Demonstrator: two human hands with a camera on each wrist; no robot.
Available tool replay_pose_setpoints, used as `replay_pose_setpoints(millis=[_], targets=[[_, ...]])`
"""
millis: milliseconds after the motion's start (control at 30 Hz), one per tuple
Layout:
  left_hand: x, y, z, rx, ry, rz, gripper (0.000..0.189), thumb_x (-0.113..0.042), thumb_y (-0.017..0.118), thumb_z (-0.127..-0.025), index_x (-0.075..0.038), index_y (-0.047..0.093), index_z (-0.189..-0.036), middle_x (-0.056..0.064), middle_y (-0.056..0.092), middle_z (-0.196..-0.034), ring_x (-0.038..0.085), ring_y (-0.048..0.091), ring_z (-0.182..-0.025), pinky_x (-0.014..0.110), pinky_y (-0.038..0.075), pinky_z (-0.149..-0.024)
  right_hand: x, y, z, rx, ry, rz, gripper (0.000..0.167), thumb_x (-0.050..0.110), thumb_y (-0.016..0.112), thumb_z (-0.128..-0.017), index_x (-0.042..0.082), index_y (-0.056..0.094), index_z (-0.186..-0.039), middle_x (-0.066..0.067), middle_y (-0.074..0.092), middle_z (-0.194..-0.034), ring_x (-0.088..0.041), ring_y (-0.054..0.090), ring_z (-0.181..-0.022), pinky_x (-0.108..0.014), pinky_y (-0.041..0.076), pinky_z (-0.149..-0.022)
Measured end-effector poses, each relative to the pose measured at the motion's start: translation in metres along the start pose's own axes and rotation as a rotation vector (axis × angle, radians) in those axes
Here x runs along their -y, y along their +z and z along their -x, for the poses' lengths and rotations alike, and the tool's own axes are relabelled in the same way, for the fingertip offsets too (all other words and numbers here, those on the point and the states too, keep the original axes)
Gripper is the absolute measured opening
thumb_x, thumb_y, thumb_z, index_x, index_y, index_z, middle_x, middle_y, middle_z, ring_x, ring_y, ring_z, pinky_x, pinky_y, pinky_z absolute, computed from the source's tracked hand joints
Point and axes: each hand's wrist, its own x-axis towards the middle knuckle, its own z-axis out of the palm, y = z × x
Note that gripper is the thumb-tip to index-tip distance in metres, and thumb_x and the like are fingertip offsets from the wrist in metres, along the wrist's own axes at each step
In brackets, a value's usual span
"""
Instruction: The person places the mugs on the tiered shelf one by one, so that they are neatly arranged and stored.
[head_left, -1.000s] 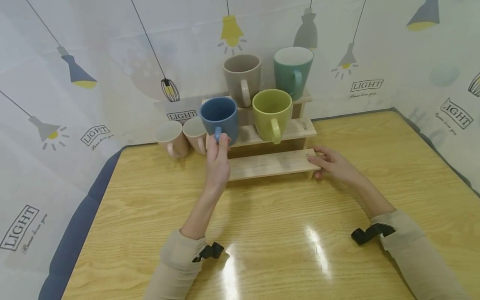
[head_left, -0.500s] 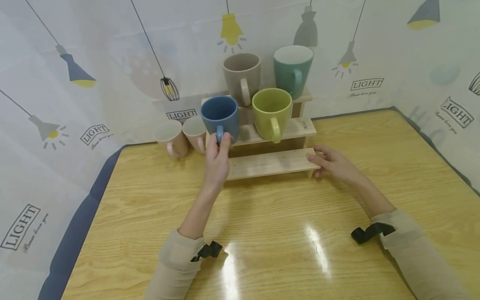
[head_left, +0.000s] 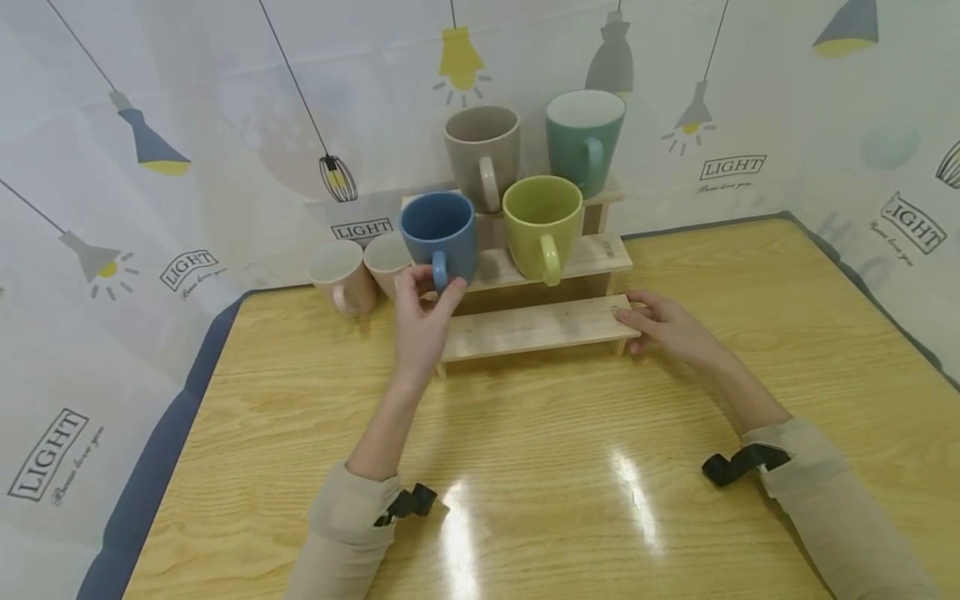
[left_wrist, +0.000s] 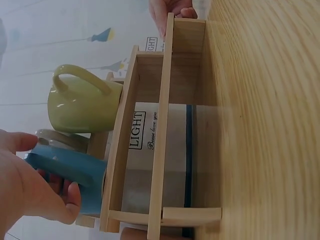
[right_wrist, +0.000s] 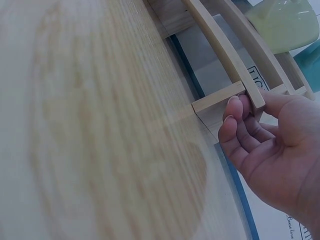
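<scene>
A blue mug stands upright at the left end of the middle tier of a stepped wooden shelf rack. At its handle is my left hand, thumb and forefinger spread on either side without pinching it; the left wrist view shows the thumb apart from the handle. My right hand grips the right end of the lowest board, thumb on top and fingers curled beneath, as the right wrist view shows. To the right of the blue mug is a lime green mug on the same tier.
On the top tier stand a grey-beige mug and a teal mug. Two pale pink mugs sit on the table left of the rack, one partly hidden. A lamp-printed cloth hangs behind the wooden table.
The left thumb and forefinger have spread apart from the blue mug's handle, and that hand has shifted slightly left. The mug stays nearly in place. My right hand has not moved.
</scene>
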Motion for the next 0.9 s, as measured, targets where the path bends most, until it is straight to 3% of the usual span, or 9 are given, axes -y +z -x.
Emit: replay_pose_setpoints(millis=[233, 400, 667, 900], targets=[[-0.001, -0.007, -0.003, 0.026, 0.041, 0.071, 0.032, -0.008, 0.068, -0.094, -0.004, 0.045, -0.116, 0.002, 0.051, -0.106, 0.013, 0.051, -0.098, 0.025, 0.041, -0.079, -0.002, -0.001, -0.001, -0.011, 0.012, 0.001, 0.076, 0.036, 0.053, -0.106, -0.007, 0.015, -0.156, -0.032, 0.047, -0.144, -0.022, 0.069, -0.082, -0.023, 0.054, -0.082], [-0.003, -0.016, -0.004, 0.002, 0.039, 0.142, 0.029, -0.015, 0.060, -0.097, -0.005, 0.043, -0.118, 0.003, 0.048, -0.108, 0.013, 0.049, -0.100, 0.026, 0.041, -0.083, -0.003, 0.000, -0.001, -0.010, 0.018, -0.014, 0.076, 0.036, 0.053, -0.106, -0.007, 0.015, -0.157, -0.033, 0.048, -0.143, -0.020, 0.069, -0.081, -0.024, 0.055, -0.080], [0.001, -0.043, -0.013, -0.201, 0.055, 0.160, 0.010, -0.010, 0.055, -0.101, -0.008, 0.050, -0.109, 0.003, 0.049, -0.105, 0.016, 0.052, -0.096, 0.027, 0.043, -0.086, -0.002, 0.001, -0.001, -0.010, 0.014, -0.018, 0.076, 0.035, 0.054, -0.106, -0.006, 0.016, -0.157, -0.033, 0.050, -0.140, -0.021, 0.069, -0.081, -0.025, 0.055, -0.081], [0.016, -0.077, -0.024, -0.365, 0.003, 0.063, 0.009, -0.006, 0.059, -0.099, -0.006, 0.053, -0.106, 0.002, 0.052, -0.104, 0.014, 0.050, -0.098, 0.026, 0.041, -0.088, -0.002, 0.001, -0.001, -0.007, 0.018, 0.004, 0.075, 0.035, 0.053, -0.106, -0.006, 0.015, -0.157, -0.033, 0.051, -0.138, -0.022, 0.069, -0.081, -0.023, 0.053, -0.083]])
